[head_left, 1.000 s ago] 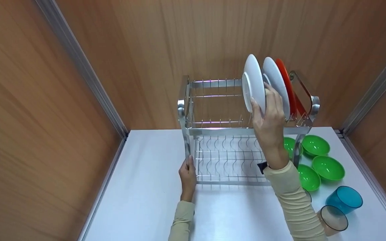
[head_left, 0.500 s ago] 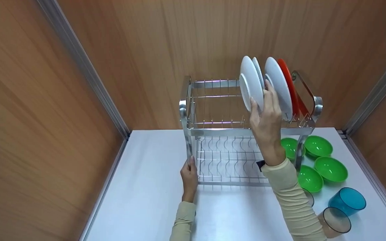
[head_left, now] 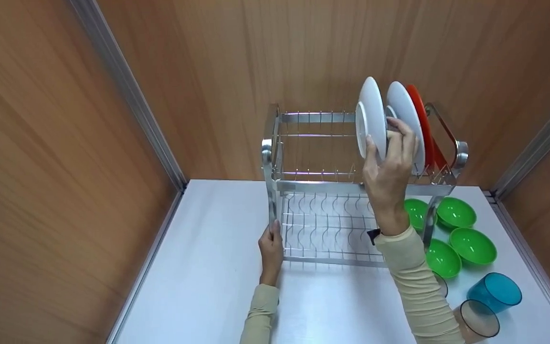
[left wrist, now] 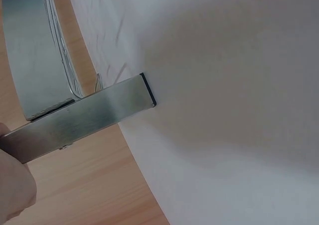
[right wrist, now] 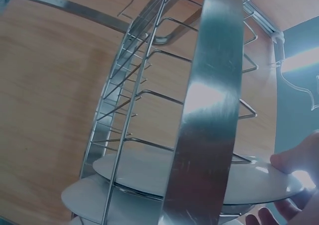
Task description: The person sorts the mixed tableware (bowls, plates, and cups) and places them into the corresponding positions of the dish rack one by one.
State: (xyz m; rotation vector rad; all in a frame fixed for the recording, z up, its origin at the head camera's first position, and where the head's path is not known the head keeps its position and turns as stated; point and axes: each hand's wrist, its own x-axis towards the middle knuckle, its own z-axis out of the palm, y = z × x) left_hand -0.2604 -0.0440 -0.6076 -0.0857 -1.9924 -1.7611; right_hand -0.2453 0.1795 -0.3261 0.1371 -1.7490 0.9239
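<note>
A two-tier metal dish rack [head_left: 342,187] stands on the white table. My left hand [head_left: 271,251] grips the rack's left front leg low down; the left wrist view shows the leg [left wrist: 94,116] ending on the tabletop. My right hand [head_left: 390,162] pinches the rim of a white plate [head_left: 372,119] standing on edge in the upper tier, thumb on its left side, fingers on its right. To its right stand another white plate [head_left: 406,117] and a red plate [head_left: 422,122]. In the right wrist view the gripped plate [right wrist: 144,170] lies within the wire slots.
Several green bowls [head_left: 473,246] sit right of the rack. A blue cup [head_left: 494,292] and a clear brownish cup [head_left: 479,318] are nearer the front right; another cup is partly hidden by the right sleeve. Wooden walls [head_left: 322,52] enclose the back and sides.
The gripped plate leaned left half a second ago, showing another white plate rim behind it; now it stands further right and more upright, covering that rim. The left hand stays on the leg.
</note>
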